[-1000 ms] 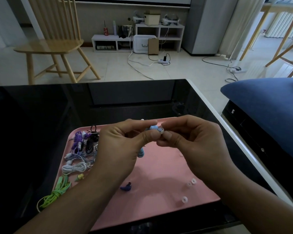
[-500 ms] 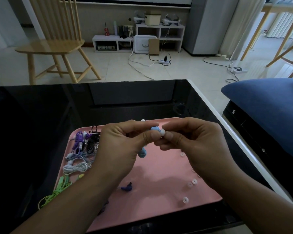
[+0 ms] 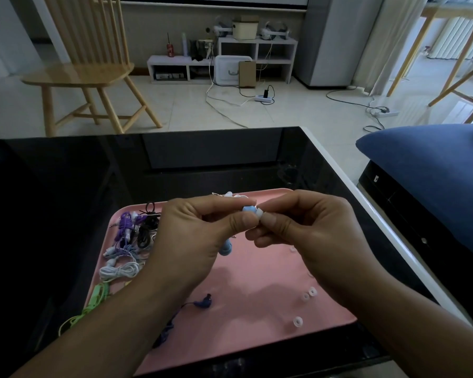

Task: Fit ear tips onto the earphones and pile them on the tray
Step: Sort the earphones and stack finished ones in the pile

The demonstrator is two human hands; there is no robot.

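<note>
Above the pink tray [image 3: 257, 336], the left hand [image 3: 191, 241] pinches a light-blue earbud [image 3: 248, 209] between thumb and forefinger, while the right hand [image 3: 306, 236] pinches a white tip [image 3: 259, 213] against it, both hands' fingers curled. Bundled earphones [image 3: 129, 241] lie at the tray's left, a dark-blue earbud [image 3: 204, 302] near its middle, loose tips [image 3: 309, 293] to the right, all on the black counter [image 3: 66, 186]

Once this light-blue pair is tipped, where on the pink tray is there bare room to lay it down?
Bare pink lies mid-tray, between the dark blue earbud and the loose ear tips near the right rim. The left end is crowded with bundled earphones. The strip behind both hands is hidden.
</note>
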